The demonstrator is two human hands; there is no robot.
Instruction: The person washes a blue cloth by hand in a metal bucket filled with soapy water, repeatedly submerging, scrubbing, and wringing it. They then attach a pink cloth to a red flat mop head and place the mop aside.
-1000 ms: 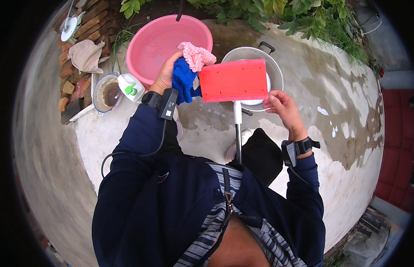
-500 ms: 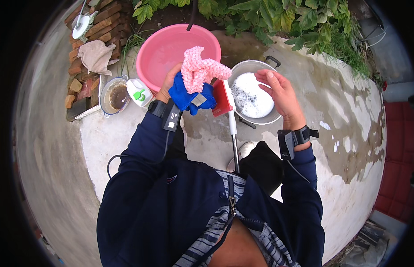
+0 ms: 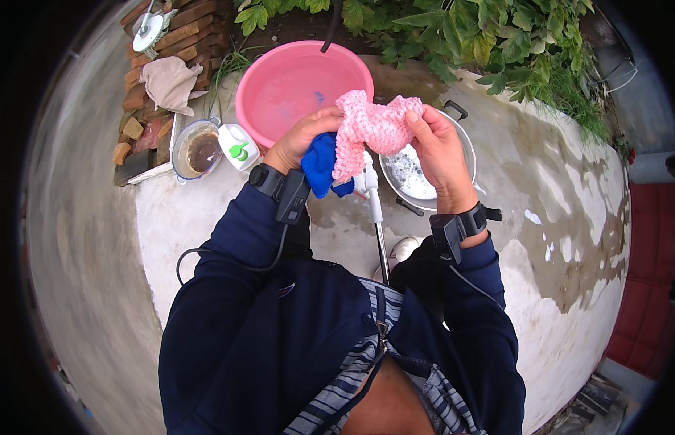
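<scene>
A bumpy pink cloth (image 3: 373, 130) is stretched between my two hands. My left hand (image 3: 302, 139) is closed on its left part and also keeps a bundled blue cloth (image 3: 319, 165) below it. Pinched between thumb and fingers of my right hand (image 3: 440, 148) is the pink cloth's right end. Beneath that hand stands a metal pot (image 3: 470, 156) with white suds (image 3: 410, 177). A pole with a white upper end (image 3: 373, 197) rises in front of me; the cloths hide much of its red head.
A pink basin (image 3: 241, 101) of water stands beyond my left hand. Left of it are a white bottle with a green cap (image 3: 238, 148) and a small pot (image 3: 179, 156). Stacked bricks (image 3: 188, 36) carry a beige rag (image 3: 170, 81). Leafy plants (image 3: 482, 32) line the back.
My right hand has come left and taken hold of the pink cloth's end. The pink cloth is now spread wider, and the blue bundle hangs lower beneath my left hand.
</scene>
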